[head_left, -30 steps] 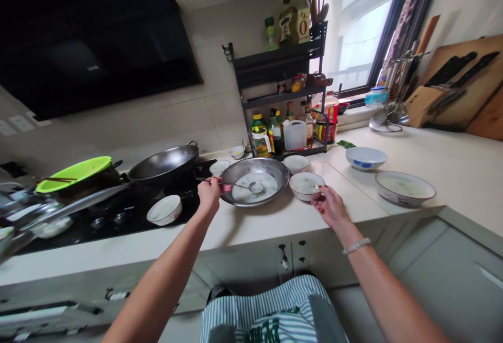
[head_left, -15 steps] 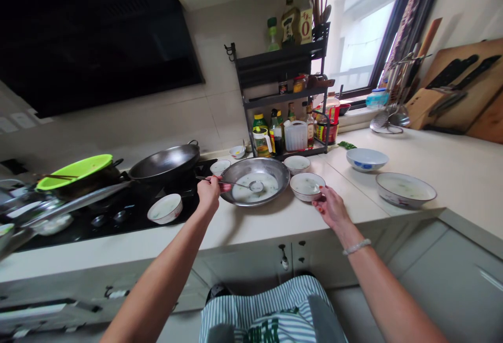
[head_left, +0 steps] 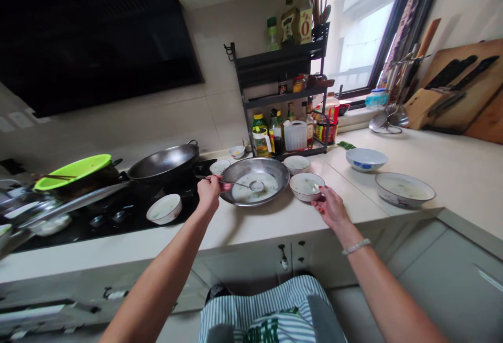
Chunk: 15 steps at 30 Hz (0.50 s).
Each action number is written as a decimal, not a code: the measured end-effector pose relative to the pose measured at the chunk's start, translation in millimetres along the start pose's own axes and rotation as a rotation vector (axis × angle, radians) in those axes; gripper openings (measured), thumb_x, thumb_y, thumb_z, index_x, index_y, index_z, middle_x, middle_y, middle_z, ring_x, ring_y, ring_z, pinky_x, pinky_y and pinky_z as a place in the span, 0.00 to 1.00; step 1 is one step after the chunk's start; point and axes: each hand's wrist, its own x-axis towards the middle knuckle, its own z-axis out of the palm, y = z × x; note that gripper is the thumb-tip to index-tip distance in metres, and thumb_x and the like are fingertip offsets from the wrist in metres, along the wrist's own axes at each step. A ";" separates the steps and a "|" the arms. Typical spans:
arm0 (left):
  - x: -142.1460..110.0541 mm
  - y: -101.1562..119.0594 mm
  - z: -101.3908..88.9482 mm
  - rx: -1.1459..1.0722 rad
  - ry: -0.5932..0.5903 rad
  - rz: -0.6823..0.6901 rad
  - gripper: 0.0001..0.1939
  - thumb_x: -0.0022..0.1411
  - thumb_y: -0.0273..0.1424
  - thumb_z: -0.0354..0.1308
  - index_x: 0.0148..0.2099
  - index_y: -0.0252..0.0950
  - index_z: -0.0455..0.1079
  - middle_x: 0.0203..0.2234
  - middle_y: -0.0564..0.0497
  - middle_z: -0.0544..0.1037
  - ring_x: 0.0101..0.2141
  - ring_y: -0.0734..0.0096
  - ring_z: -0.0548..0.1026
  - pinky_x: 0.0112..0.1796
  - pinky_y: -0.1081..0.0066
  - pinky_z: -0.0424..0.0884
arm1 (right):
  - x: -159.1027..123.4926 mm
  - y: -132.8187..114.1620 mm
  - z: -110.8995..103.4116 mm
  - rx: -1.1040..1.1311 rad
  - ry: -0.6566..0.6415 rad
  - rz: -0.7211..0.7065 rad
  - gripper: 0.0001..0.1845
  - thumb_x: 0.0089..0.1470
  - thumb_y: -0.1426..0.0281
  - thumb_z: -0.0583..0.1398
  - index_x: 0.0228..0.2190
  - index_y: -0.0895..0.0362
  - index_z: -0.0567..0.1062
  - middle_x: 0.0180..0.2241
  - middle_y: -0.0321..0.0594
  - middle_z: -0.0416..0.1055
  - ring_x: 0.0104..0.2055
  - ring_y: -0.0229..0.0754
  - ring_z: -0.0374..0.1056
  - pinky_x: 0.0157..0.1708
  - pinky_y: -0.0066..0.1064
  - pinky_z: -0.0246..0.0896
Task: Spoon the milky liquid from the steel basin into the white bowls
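Note:
My left hand [head_left: 209, 195] is closed around the handle of a metal ladle [head_left: 257, 186]. The ladle's bowl rests in milky white soup with green bits, inside a wide steel basin [head_left: 283, 183]. Just right of the basin stands a white bowl [head_left: 305, 195] of the same soup, its rim patterned. My right hand [head_left: 332, 208] has its fingers closed at the right side of this bowl, at the rim. A small pale gleam shows in the soup near those fingers; I cannot make out what it is.
More filled bowls stand behind the basin [head_left: 296, 164], [head_left: 219, 167], on the stove's edge [head_left: 165, 214] and at right [head_left: 404, 199]. A blue-white bowl [head_left: 366, 161], a wok [head_left: 165, 165], a lime-green basin [head_left: 74, 174] and a seasoning rack [head_left: 279, 99] are around.
Both hands keep their places and grips. The ladle stays in the steel basin with almost no movement; the view shifts only slightly.

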 end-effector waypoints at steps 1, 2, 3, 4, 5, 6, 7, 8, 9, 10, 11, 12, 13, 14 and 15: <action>-0.4 0.5 0.7 -0.001 -0.005 0.001 0.10 0.59 0.23 0.47 0.30 0.35 0.68 0.14 0.52 0.74 0.19 0.65 0.78 0.28 0.69 0.77 | 0.0 0.0 0.0 0.003 0.000 0.000 0.22 0.37 0.62 0.70 0.34 0.55 0.69 0.22 0.34 0.68 0.17 0.34 0.63 0.11 0.21 0.45; -1.0 1.4 1.8 -0.004 -0.010 0.002 0.10 0.59 0.23 0.47 0.30 0.34 0.68 0.13 0.52 0.74 0.19 0.65 0.79 0.27 0.69 0.77 | 0.0 0.1 -0.1 0.005 -0.001 0.000 0.22 0.37 0.62 0.69 0.33 0.55 0.69 0.22 0.34 0.68 0.17 0.34 0.63 0.12 0.20 0.45; -1.9 2.7 3.3 -0.008 -0.016 0.002 0.10 0.59 0.23 0.47 0.31 0.34 0.68 0.14 0.52 0.74 0.20 0.64 0.79 0.28 0.68 0.77 | 0.1 0.2 -0.4 0.007 0.000 0.000 0.22 0.37 0.62 0.69 0.33 0.55 0.69 0.22 0.34 0.68 0.17 0.33 0.63 0.12 0.20 0.45; -2.9 4.6 5.3 -0.011 -0.020 0.003 0.10 0.59 0.23 0.47 0.31 0.34 0.69 0.14 0.52 0.74 0.20 0.64 0.79 0.28 0.68 0.77 | 0.3 0.3 -0.6 0.008 0.000 0.002 0.22 0.38 0.62 0.69 0.34 0.56 0.70 0.23 0.34 0.68 0.17 0.33 0.63 0.12 0.20 0.45; -4.2 7.0 7.9 -0.014 -0.025 0.003 0.10 0.59 0.24 0.47 0.31 0.34 0.69 0.14 0.52 0.74 0.21 0.63 0.80 0.28 0.67 0.78 | 0.5 0.4 -1.0 0.008 -0.002 0.005 0.22 0.38 0.62 0.70 0.34 0.56 0.70 0.23 0.34 0.68 0.17 0.33 0.63 0.12 0.21 0.45; -5.7 10.0 10.9 -0.019 -0.032 0.001 0.10 0.60 0.24 0.47 0.31 0.33 0.69 0.14 0.51 0.73 0.22 0.62 0.80 0.29 0.67 0.78 | 0.7 0.4 -1.3 0.007 -0.004 0.008 0.22 0.38 0.62 0.70 0.34 0.56 0.70 0.23 0.34 0.68 0.17 0.33 0.63 0.11 0.21 0.45; -7.5 13.4 14.3 -0.026 -0.039 -0.004 0.10 0.60 0.24 0.47 0.31 0.33 0.69 0.14 0.51 0.73 0.23 0.61 0.81 0.30 0.66 0.78 | 0.9 0.4 -1.5 0.006 -0.008 0.011 0.22 0.38 0.62 0.70 0.34 0.56 0.70 0.23 0.34 0.68 0.17 0.33 0.63 0.11 0.21 0.45; -9.5 17.2 18.0 -0.035 -0.046 -0.011 0.10 0.60 0.24 0.47 0.32 0.33 0.69 0.14 0.50 0.73 0.23 0.61 0.81 0.31 0.65 0.78 | 1.0 0.3 -1.5 0.006 -0.011 0.011 0.22 0.38 0.62 0.70 0.34 0.55 0.70 0.23 0.34 0.68 0.17 0.33 0.63 0.11 0.21 0.45; -11.6 21.3 22.0 -0.044 -0.054 -0.021 0.10 0.60 0.24 0.47 0.32 0.32 0.70 0.14 0.50 0.74 0.24 0.61 0.81 0.32 0.65 0.78 | 1.0 0.1 -1.4 0.006 -0.015 0.012 0.21 0.38 0.62 0.70 0.34 0.55 0.70 0.23 0.34 0.68 0.17 0.34 0.62 0.11 0.21 0.45; -13.9 25.3 26.3 -0.055 -0.063 -0.029 0.10 0.61 0.23 0.47 0.32 0.32 0.70 0.15 0.50 0.74 0.24 0.61 0.81 0.32 0.64 0.78 | 0.9 -0.1 -1.2 0.006 -0.018 0.012 0.21 0.38 0.62 0.69 0.33 0.55 0.69 0.22 0.34 0.67 0.17 0.34 0.62 0.11 0.21 0.45; -16.3 29.2 30.7 -0.067 -0.075 -0.034 0.11 0.61 0.23 0.47 0.32 0.32 0.70 0.15 0.49 0.74 0.23 0.61 0.81 0.33 0.64 0.78 | 0.8 -0.4 -0.8 0.008 -0.020 0.011 0.21 0.38 0.62 0.69 0.33 0.55 0.69 0.21 0.33 0.67 0.17 0.34 0.62 0.11 0.21 0.45; -18.7 32.7 35.3 -0.077 -0.089 -0.034 0.11 0.61 0.23 0.47 0.32 0.31 0.70 0.15 0.49 0.75 0.23 0.62 0.80 0.32 0.65 0.78 | 0.5 -0.7 -0.4 0.011 -0.021 0.011 0.21 0.38 0.62 0.69 0.33 0.55 0.69 0.20 0.33 0.66 0.17 0.34 0.62 0.11 0.20 0.45; -20.9 35.7 40.0 -0.088 -0.106 -0.032 0.11 0.61 0.22 0.47 0.32 0.32 0.70 0.15 0.49 0.75 0.22 0.63 0.80 0.32 0.65 0.78 | 0.3 -0.9 0.0 0.015 -0.021 0.010 0.21 0.38 0.63 0.69 0.33 0.55 0.69 0.20 0.33 0.66 0.17 0.34 0.62 0.11 0.20 0.45; -23.1 37.9 44.8 -0.097 -0.122 -0.028 0.11 0.61 0.22 0.47 0.31 0.32 0.69 0.15 0.49 0.75 0.22 0.64 0.79 0.32 0.66 0.78 | 0.1 -1.1 0.4 0.018 -0.021 0.010 0.21 0.38 0.63 0.69 0.33 0.55 0.68 0.20 0.32 0.66 0.17 0.34 0.62 0.12 0.20 0.45; -25.2 39.5 49.7 -0.102 -0.138 -0.023 0.11 0.61 0.23 0.47 0.31 0.33 0.69 0.15 0.49 0.75 0.21 0.64 0.79 0.31 0.66 0.78 | 0.0 -1.2 0.7 0.020 -0.018 0.010 0.21 0.38 0.63 0.69 0.33 0.55 0.68 0.20 0.32 0.66 0.17 0.33 0.62 0.12 0.20 0.45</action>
